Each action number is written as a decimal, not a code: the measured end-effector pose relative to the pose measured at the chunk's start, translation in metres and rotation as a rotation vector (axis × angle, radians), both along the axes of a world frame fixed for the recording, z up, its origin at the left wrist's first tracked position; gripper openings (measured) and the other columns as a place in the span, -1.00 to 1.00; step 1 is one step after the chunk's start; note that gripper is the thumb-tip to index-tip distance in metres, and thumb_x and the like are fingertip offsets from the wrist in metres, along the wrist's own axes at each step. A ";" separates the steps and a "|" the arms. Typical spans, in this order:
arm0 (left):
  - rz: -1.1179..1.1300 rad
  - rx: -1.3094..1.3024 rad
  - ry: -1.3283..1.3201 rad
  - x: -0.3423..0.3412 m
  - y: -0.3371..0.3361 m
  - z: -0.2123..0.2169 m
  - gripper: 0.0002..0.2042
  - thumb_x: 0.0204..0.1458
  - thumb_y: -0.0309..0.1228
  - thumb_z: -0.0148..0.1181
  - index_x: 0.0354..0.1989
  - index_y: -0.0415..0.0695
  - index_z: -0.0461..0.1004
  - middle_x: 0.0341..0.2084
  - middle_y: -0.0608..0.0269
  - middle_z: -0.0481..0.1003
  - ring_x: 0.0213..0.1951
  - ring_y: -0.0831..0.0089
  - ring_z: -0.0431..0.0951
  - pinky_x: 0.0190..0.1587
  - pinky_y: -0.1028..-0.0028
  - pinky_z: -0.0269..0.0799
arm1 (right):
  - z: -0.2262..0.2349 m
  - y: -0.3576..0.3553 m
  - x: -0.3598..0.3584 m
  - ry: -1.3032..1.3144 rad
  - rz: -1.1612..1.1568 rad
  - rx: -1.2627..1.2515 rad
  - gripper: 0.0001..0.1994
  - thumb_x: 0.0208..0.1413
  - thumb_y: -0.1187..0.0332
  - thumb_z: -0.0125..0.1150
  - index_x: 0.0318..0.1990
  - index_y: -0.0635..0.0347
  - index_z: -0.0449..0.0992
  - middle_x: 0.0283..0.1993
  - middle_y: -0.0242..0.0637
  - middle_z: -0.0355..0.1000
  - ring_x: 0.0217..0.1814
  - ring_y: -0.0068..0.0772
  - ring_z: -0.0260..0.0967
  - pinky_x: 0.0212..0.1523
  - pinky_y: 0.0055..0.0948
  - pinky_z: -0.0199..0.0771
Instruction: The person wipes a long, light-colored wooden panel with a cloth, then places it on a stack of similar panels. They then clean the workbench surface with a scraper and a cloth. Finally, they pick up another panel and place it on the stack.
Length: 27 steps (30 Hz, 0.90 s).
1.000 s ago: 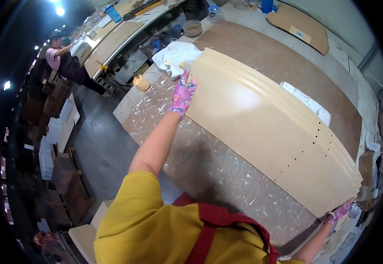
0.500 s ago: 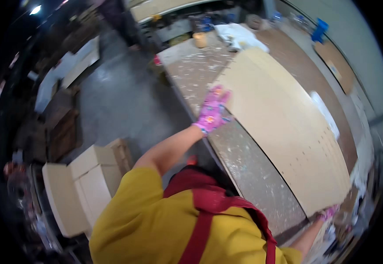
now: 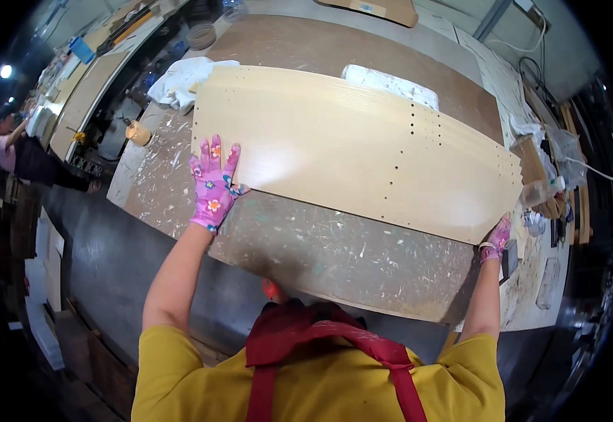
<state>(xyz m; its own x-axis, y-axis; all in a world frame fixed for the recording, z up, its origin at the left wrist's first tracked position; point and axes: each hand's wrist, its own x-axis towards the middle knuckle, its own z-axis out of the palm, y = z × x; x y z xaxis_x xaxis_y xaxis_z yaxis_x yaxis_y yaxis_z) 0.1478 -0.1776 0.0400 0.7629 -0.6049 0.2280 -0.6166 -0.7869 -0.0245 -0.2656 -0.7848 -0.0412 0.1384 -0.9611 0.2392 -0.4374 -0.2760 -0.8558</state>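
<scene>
A long pale wooden panel with several small drilled holes lies flat on a paint-spattered workbench. Both my hands wear pink floral gloves. My left hand rests with fingers spread at the panel's near left corner, the thumb by its front edge. At the near right corner, my right hand grips the panel's end, its fingers close together and partly hidden. Behind the panel's far edge sits a white, speckled block-like bundle.
A white cloth and an orange-tan jar are at the bench's left. A clear plastic bottle lies beyond the panel's right end. Farther left, a person stands by another table. A cardboard piece lies at the back.
My view has turned and levelled, so the panel now runs across the picture. My left fingers look more spread; both hands stay at the same panel corners.
</scene>
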 end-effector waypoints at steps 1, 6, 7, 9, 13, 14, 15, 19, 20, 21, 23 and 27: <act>-0.030 -0.012 -0.021 0.012 -0.004 -0.006 -0.01 -0.31 0.04 0.35 0.37 0.22 -0.05 0.37 -0.05 -0.24 0.39 -0.05 -0.30 0.28 -0.16 -0.32 | -0.001 -0.003 -0.011 -0.098 0.020 -0.013 -0.48 0.28 0.05 -0.22 0.02 0.39 0.41 -0.03 -0.04 0.45 -0.03 -0.23 0.41 0.02 -0.35 0.37; -0.068 0.005 -0.043 0.049 -0.029 -0.010 -0.02 -0.32 -0.01 0.37 0.36 0.22 -0.04 0.38 0.00 -0.22 0.38 -0.07 -0.24 0.26 -0.18 -0.22 | -0.013 0.011 -0.015 -0.031 -0.065 -0.169 -0.52 0.28 0.08 -0.20 0.04 0.37 0.39 -0.05 -0.07 0.45 -0.02 -0.25 0.40 0.03 -0.38 0.36; -0.050 0.003 -0.056 0.053 -0.025 -0.010 -0.03 -0.31 -0.03 0.37 0.36 0.22 -0.03 0.38 0.00 -0.21 0.37 -0.08 -0.23 0.26 -0.18 -0.21 | 0.005 0.031 0.020 -0.130 -0.085 -0.056 -0.54 0.28 0.11 -0.20 0.03 0.35 0.40 -0.07 -0.09 0.46 -0.02 -0.24 0.40 0.03 -0.37 0.35; -0.063 -0.025 -0.058 0.059 -0.032 -0.007 -0.04 -0.30 -0.06 0.37 0.36 0.21 -0.03 0.37 0.01 -0.20 0.37 -0.09 -0.21 0.25 -0.18 -0.18 | 0.023 0.030 0.032 -0.214 -0.104 0.090 -0.57 0.28 0.13 -0.21 0.02 0.32 0.41 -0.10 -0.11 0.46 -0.03 -0.25 0.40 0.02 -0.36 0.36; -0.135 -0.049 -0.017 0.059 -0.046 -0.006 -0.07 -0.26 -0.04 0.34 0.36 0.18 -0.01 0.37 -0.03 -0.19 0.36 -0.12 -0.19 0.25 -0.15 -0.12 | -0.015 -0.020 -0.023 -0.036 -0.062 0.074 -0.53 0.28 0.05 -0.21 0.03 0.29 0.39 -0.05 -0.15 0.43 -0.07 -0.32 0.40 -0.06 -0.39 0.40; -0.137 -0.045 -0.012 0.056 -0.044 -0.008 -0.07 -0.25 -0.03 0.34 0.36 0.16 -0.01 0.37 -0.04 -0.20 0.36 -0.12 -0.19 0.25 -0.14 -0.11 | -0.014 -0.020 -0.020 -0.107 -0.036 0.133 -0.51 0.28 0.03 -0.19 0.06 0.30 0.36 -0.04 -0.15 0.43 -0.07 -0.31 0.40 -0.06 -0.39 0.40; -0.138 -0.044 -0.007 0.050 -0.044 -0.002 -0.08 -0.25 -0.01 0.33 0.36 0.15 0.00 0.37 -0.05 -0.20 0.36 -0.13 -0.19 0.25 -0.13 -0.10 | -0.010 -0.017 -0.014 -0.177 -0.007 0.188 -0.49 0.27 0.01 -0.18 0.08 0.31 0.34 -0.02 -0.15 0.42 -0.07 -0.31 0.39 -0.06 -0.39 0.39; -0.135 0.057 0.126 0.035 -0.035 0.029 -0.12 -0.18 -0.08 0.30 0.35 -0.02 0.00 0.33 -0.17 -0.12 0.32 -0.14 -0.05 0.31 0.13 -0.04 | 0.060 0.050 0.027 -0.030 -0.088 0.158 -0.46 0.24 0.16 -0.06 0.21 0.44 0.17 0.20 0.01 0.26 0.27 -0.09 0.18 0.28 -0.37 0.10; -0.157 0.085 0.131 0.031 -0.041 0.036 -0.17 -0.13 -0.11 0.27 0.34 -0.04 0.01 0.32 -0.17 -0.08 0.31 -0.07 0.00 0.32 0.21 0.00 | 0.050 0.046 0.009 0.082 -0.094 -0.053 -0.45 0.21 0.19 0.00 0.23 0.41 0.15 0.23 0.03 0.22 0.29 -0.06 0.15 0.30 -0.33 0.08; -0.164 0.079 0.147 0.030 -0.038 0.035 -0.18 -0.11 -0.13 0.26 0.34 -0.05 0.02 0.31 -0.17 -0.07 0.31 -0.06 0.01 0.31 0.22 0.00 | 0.049 0.051 0.009 0.196 -0.103 -0.260 -0.43 0.17 0.21 0.06 0.24 0.38 0.14 0.26 0.05 0.18 0.31 -0.03 0.11 0.31 -0.28 0.06; -0.137 0.073 0.170 0.026 -0.020 0.023 -0.22 -0.08 -0.16 0.23 0.33 -0.06 0.03 0.30 -0.19 -0.04 0.31 -0.05 0.02 0.31 0.23 0.01 | 0.059 0.093 0.017 0.251 -0.002 -0.553 -0.42 0.16 0.25 0.08 0.26 0.35 0.13 0.28 0.05 0.15 0.32 -0.03 0.09 0.31 -0.22 0.04; -0.273 -0.268 0.231 -0.035 0.000 0.029 -0.59 0.10 -0.32 -0.01 0.15 -0.08 0.32 0.13 0.04 0.32 0.18 0.14 0.29 0.24 0.28 0.14 | 0.091 0.215 0.060 -0.007 0.329 -0.319 -0.47 0.14 0.37 0.04 0.27 0.28 0.15 0.26 -0.02 0.19 0.26 -0.13 0.17 0.24 -0.21 0.15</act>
